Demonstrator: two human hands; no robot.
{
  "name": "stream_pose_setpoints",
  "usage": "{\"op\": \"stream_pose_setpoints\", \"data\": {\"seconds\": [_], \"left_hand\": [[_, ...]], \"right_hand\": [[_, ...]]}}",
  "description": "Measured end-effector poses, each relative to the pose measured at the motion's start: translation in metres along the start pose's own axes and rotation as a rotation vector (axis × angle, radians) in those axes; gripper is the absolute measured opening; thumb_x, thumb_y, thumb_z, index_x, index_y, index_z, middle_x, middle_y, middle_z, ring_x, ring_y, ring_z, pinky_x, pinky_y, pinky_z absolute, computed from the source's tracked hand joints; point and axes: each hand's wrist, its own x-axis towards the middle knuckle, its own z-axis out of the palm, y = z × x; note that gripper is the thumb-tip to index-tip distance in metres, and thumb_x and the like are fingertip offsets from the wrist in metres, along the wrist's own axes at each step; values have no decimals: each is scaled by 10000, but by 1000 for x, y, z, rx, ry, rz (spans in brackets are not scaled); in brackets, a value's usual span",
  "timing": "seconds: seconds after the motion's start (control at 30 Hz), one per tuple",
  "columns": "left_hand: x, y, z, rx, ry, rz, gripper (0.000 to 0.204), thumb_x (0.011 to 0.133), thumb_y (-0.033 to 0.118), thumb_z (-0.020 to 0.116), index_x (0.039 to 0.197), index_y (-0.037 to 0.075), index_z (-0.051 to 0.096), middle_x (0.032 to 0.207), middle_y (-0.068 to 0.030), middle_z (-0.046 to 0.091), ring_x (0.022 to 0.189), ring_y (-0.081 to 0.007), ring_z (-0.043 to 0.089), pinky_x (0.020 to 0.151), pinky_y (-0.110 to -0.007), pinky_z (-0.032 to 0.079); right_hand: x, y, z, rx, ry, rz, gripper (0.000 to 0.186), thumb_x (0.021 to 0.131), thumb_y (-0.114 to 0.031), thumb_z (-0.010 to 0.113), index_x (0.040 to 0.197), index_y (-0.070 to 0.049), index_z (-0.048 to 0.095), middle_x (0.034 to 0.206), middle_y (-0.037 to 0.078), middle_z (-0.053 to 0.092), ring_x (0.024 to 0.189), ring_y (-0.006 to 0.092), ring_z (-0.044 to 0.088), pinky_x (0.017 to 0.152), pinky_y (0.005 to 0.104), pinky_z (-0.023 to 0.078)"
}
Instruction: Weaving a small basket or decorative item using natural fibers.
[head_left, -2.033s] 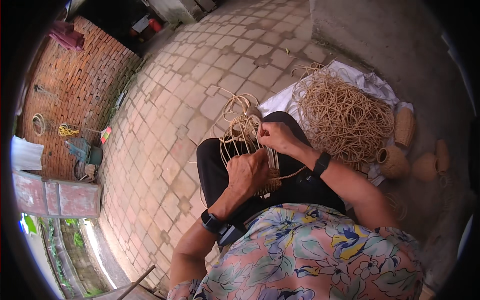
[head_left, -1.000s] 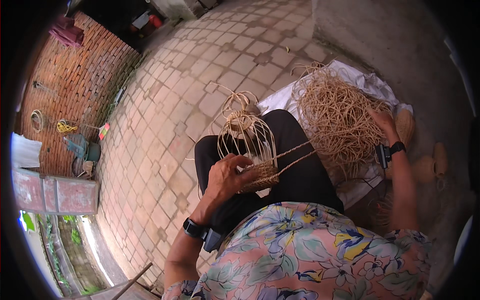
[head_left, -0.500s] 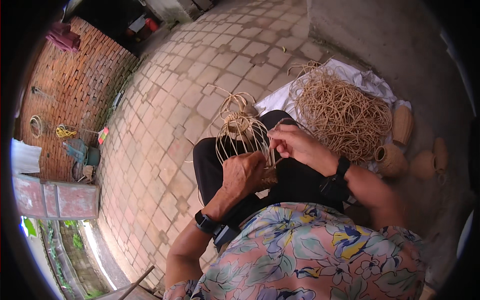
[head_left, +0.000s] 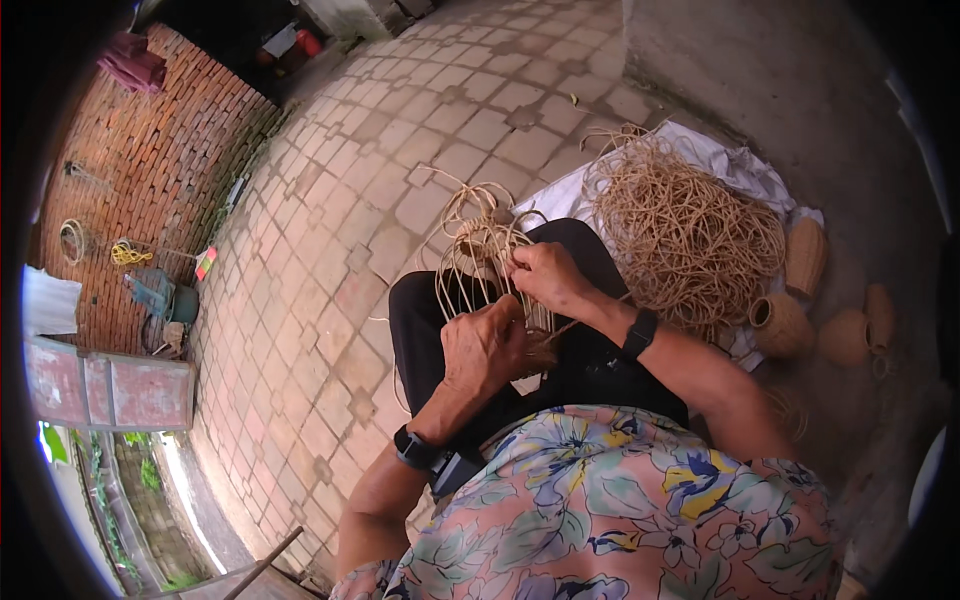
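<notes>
A part-woven basket [head_left: 462, 292] of tan cord rests on my lap, its thin ribs bowed out like a cage. Its lower woven band shows beside my left hand [head_left: 485, 345], which is closed round the near ribs. On the right side of the cage, my right hand [head_left: 552, 275] pinches a strand of cord among the ribs. The exact spot between its fingertips is hidden. Loose rib ends [head_left: 462, 205] curl out beyond the far end of the basket, over the paving.
To the right, a big tangled heap of cord [head_left: 690, 230] lies on a white sheet [head_left: 548, 203]. Several woven vessels, including a round-mouthed one [head_left: 780, 325], lie beside it. A brick wall [head_left: 165, 150] stands at the left, with a green bucket [head_left: 182, 304] near it.
My right hand has moved left and slightly up, from beside the basket onto its ribs. The drawn-out cord loop by its fingers has shifted. My left hand keeps its hold.
</notes>
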Motion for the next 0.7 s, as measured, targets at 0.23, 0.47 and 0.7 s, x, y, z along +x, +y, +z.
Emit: {"op": "stream_pose_setpoints", "data": {"seconds": [0.23,0.47,0.7], "left_hand": [[-30,-28,-12,-445,-37,-192,137,827,128,629,936,46,615,762,-108,655,684,-237,656,635,-318,503],[-28,-20,-24,-349,-196,-161,178,832,130,652,971,22,625,841,-114,663,749,-202,655,677,-305,508],[-14,-9,-13,-197,89,-18,176,818,135,627,982,72,637,786,-130,644,693,-296,646,622,-377,515]], "right_hand": [[-9,-19,-6,844,-236,168,267,838,-128,594,1086,-39,547,743,82,623,529,117,560,455,243,426],[-62,3,-47,701,-362,255,277,930,-201,521,1114,6,521,714,10,568,525,42,522,430,161,392],[-65,18,-66,739,-294,333,261,957,-285,520,961,-32,583,722,21,591,532,44,540,430,172,414]]}}
